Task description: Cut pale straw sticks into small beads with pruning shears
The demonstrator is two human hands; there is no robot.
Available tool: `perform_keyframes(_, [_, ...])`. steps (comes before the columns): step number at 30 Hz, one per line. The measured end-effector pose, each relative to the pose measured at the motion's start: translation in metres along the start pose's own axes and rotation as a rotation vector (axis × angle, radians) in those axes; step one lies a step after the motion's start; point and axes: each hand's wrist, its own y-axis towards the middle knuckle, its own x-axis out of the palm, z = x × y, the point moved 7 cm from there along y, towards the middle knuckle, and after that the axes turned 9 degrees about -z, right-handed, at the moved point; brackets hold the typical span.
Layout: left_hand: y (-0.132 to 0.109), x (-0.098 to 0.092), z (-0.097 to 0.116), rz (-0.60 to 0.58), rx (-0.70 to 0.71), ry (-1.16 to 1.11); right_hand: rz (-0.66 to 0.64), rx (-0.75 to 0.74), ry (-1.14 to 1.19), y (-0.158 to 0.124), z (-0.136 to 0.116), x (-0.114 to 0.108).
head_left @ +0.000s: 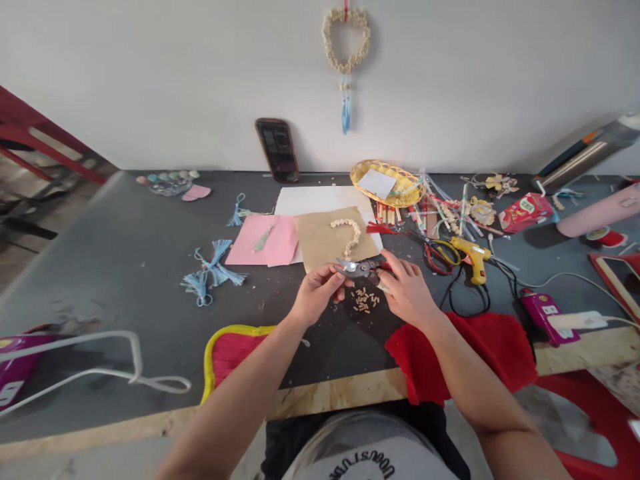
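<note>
My right hand (407,290) is closed around a pair of metal shears (361,267), whose blades point left. My left hand (323,291) has its fingers pinched together at the blade tips; a tiny pale piece may be between them, too small to make out. Just below the shears, several short pale cut pieces (366,301) lie loose on the dark table. Beyond the hands, a hook-shaped string of cream pieces (354,233) rests on a sheet of brown paper (315,233).
Pink paper (245,243) and blue tassels (215,270) lie left. Behind stands a wicker basket (413,193); to the right are a yellow glue gun (473,259), a purple power strip (543,313) and red cloth (490,347). A phone (278,152) leans on the wall.
</note>
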Motion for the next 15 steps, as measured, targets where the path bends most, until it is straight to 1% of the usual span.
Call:
perform_keyframes(5, [0.0004, -0.0002, -0.002, -0.013, -0.005, -0.008, 0.005, -0.001, 0.001, 0.0005, -0.0006, 0.0014])
perform_keyframes(11, [0.0006, -0.0008, -0.0018, -0.019, -0.003, -0.005, -0.019, -0.016, 0.019, 0.0009, -0.0005, 0.0055])
perform_keyframes(15, [0.0004, -0.0027, -0.0006, -0.008, -0.006, 0.019, 0.001, 0.026, 0.112, 0.0017, 0.0034, 0.0099])
